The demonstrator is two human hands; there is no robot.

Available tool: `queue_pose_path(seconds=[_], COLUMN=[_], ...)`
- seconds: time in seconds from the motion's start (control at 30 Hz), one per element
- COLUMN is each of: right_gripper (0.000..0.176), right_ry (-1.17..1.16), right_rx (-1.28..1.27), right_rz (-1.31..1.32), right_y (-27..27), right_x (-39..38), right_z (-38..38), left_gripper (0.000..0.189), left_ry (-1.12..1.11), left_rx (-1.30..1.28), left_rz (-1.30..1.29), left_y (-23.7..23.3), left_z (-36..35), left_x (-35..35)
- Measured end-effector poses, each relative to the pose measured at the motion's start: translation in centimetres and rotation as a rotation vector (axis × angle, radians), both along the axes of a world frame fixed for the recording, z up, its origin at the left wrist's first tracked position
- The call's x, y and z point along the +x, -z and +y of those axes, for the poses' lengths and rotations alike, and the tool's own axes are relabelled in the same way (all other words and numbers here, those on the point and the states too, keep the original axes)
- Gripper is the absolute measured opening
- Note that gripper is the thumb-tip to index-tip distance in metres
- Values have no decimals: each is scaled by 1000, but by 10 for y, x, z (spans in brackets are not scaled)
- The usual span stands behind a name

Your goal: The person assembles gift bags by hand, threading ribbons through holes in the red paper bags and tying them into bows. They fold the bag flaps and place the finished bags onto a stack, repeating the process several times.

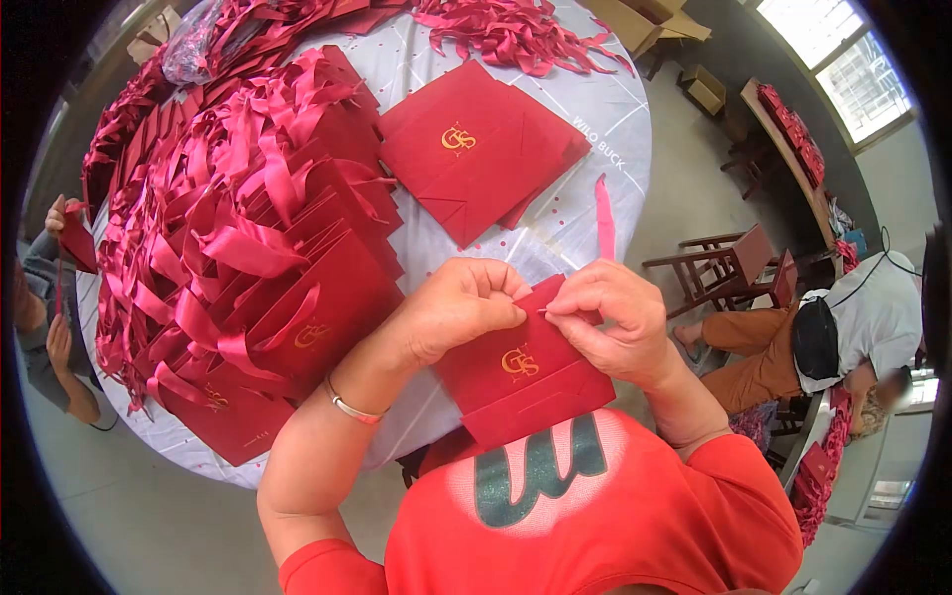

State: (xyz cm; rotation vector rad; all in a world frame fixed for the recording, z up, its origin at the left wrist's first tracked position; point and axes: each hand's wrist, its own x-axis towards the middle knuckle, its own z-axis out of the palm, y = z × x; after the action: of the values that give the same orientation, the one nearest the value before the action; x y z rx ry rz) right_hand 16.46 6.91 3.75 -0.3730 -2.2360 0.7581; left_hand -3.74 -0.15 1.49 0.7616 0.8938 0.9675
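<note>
A red paper gift bag with a gold emblem is held flat and tilted against the table's near edge, close to my chest. My left hand is closed, its thumb and fingers pinching the bag's top edge. Beside it, my right hand is closed in a pinch at the same edge, with a small tip of pink ribbon between the fingertips. A length of pink ribbon runs out from behind my right hand onto the tablecloth. Just beyond lie flat red bags in a small stack.
Rows of ribboned red bags fill the left of the round table. Loose ribbons are heaped at the back. A person's hands work at far left. On the right are a wooden stool and a seated person.
</note>
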Motion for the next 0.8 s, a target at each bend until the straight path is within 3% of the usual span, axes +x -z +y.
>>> queue_pose_path(seconds=[0.33,0.43,0.5,0.7,0.77,0.8], right_gripper=[16,14,17,13,13,13], right_ry=[73,111,173,74,31,-75], right_rx=[302,412,387,74,95,-110], right_rz=[-191,-228,-364,-341,-343,-333], right_y=[-13,-13,-18,-27,-32,-40], right_x=[-11,-14,-18,-17,-14,-12], right_z=[-14,-20,-25,-8,0,1], left_gripper=[10,11,10,15,16,17], left_ry=[-94,-127,-133,-83,-72,-82], left_rx=[89,103,92,174,156,137], left_rz=[286,261,283,352,388,412], left_y=[-3,2,-2,-6,-8,-8], left_z=[-3,-2,-4,-7,-7,-8], left_x=[11,11,14,11,10,11])
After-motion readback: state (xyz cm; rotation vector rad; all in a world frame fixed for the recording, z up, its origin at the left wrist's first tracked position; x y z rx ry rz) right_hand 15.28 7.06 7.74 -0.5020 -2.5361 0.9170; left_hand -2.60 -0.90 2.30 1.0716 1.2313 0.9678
